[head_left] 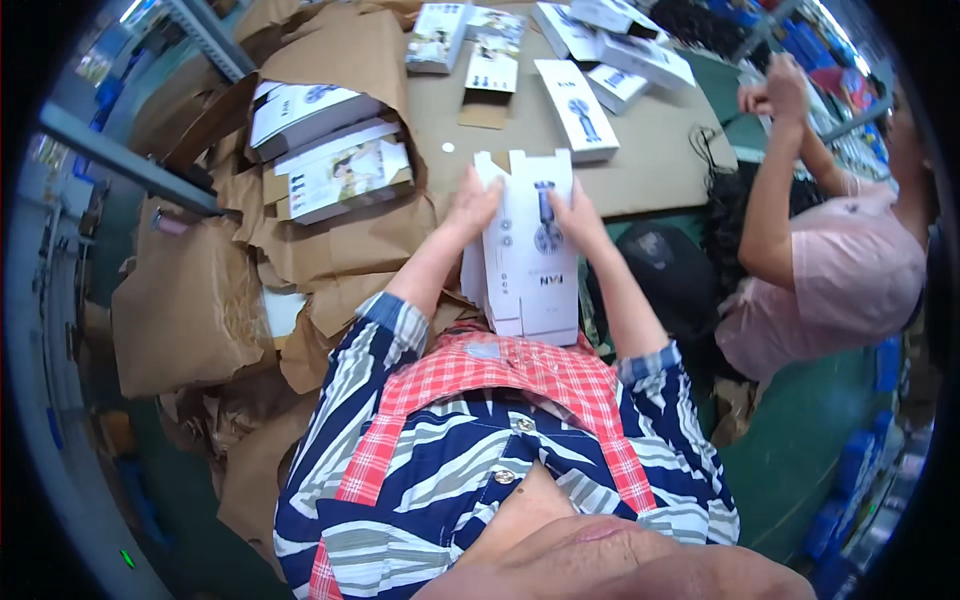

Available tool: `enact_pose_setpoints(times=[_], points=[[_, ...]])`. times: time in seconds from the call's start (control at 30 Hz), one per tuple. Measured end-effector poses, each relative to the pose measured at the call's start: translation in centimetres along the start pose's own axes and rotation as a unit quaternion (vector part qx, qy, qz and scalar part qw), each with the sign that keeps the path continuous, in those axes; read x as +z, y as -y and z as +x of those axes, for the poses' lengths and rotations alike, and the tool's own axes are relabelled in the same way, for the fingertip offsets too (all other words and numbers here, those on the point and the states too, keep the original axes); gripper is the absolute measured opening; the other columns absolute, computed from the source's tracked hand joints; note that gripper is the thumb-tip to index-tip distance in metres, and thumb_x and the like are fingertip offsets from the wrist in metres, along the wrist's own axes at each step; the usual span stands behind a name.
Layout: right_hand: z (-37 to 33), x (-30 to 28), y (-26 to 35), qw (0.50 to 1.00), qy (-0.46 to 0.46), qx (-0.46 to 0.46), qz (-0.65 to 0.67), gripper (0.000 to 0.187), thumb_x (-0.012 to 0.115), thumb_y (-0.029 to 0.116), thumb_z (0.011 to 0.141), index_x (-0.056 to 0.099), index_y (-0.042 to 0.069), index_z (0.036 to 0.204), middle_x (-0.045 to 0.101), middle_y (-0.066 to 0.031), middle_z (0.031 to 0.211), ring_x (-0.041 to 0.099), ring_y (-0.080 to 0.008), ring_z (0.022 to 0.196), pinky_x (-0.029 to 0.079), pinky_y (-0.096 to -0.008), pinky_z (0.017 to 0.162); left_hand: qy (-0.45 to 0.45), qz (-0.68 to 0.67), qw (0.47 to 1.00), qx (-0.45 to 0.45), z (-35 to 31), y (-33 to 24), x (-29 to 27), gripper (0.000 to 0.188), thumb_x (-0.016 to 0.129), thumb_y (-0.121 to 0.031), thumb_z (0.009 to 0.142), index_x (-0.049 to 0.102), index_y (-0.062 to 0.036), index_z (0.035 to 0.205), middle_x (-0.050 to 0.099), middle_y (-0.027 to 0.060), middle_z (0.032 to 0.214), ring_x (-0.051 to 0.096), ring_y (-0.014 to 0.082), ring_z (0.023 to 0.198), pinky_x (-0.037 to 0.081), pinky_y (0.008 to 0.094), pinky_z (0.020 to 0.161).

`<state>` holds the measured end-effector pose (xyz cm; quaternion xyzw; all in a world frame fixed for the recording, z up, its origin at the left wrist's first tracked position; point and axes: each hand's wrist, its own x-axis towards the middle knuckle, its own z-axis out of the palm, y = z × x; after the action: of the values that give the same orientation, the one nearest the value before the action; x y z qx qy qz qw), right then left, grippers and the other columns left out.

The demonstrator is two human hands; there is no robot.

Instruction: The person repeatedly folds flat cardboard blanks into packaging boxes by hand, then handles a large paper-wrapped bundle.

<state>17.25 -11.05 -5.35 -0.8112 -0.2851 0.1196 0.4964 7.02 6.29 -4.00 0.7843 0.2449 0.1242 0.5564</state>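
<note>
A white printed carton (531, 260) with a picture of a small fan stands between my two hands at the table's near edge, its lower end close to my red checked apron (500, 370). Its far end has flaps sticking out. My left hand (474, 203) grips the carton's left side near those flaps, thumb on the front. On the opposite side my right hand (580, 220) holds it by the right edge, thumb on the printed face. The fingers behind the carton are mostly hidden.
Several white cartons (577, 110) lie about the brown table (660, 150). Left of me, torn brown paper wrapping (330, 250) holds more cartons (345, 175). A metal post (130, 160) runs along the left. A co-worker in a pink shirt (850, 260) sits at the right beside black cables (735, 210).
</note>
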Motion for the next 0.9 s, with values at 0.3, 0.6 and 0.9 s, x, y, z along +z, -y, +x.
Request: enact_pose_setpoints(times=[0.3,0.6,0.9], points=[[-8.2,-5.1,9.1,0.986,0.083,-0.035,0.140,0.036,0.049,0.016,0.088,0.045,-0.005,0.117,0.059,-0.0177,0.097,0.058,-0.0234,0.088,0.044,-0.0299,0.076,0.159,-0.314,0.936,-0.021,-8.4,-6.4,-5.3,0.043,0.052,-0.021,0.090,0.039,0.0003,0.125,0.054,0.0102,0.111,0.054,0.0168,0.098,0.044,0.0298,0.085],[-8.9,-3.0,13.2,0.938,-0.069,-0.224,0.254,0.056,0.045,0.039,0.091,0.036,-0.005,0.125,0.048,-0.0156,0.120,0.045,-0.0227,0.114,0.031,-0.0332,0.098,0.239,-0.286,0.924,0.081,-9.1,-7.1,-3.9,0.045,0.045,-0.013,0.087,0.034,-0.0006,0.129,0.046,0.0091,0.123,0.043,0.0169,0.113,0.034,0.0316,0.097],[-6.0,-3.0,9.6,0.980,0.015,-0.006,0.198,0.028,0.045,0.010,0.089,0.050,-0.003,0.113,0.055,-0.0102,0.105,0.051,-0.0160,0.099,0.038,-0.0264,0.088,0.058,-0.200,0.969,0.134,-8.1,-5.9,1.2,0.045,0.049,-0.006,0.072,0.043,0.0005,0.117,0.048,0.0084,0.112,0.043,0.0158,0.111,0.031,0.0278,0.098]])
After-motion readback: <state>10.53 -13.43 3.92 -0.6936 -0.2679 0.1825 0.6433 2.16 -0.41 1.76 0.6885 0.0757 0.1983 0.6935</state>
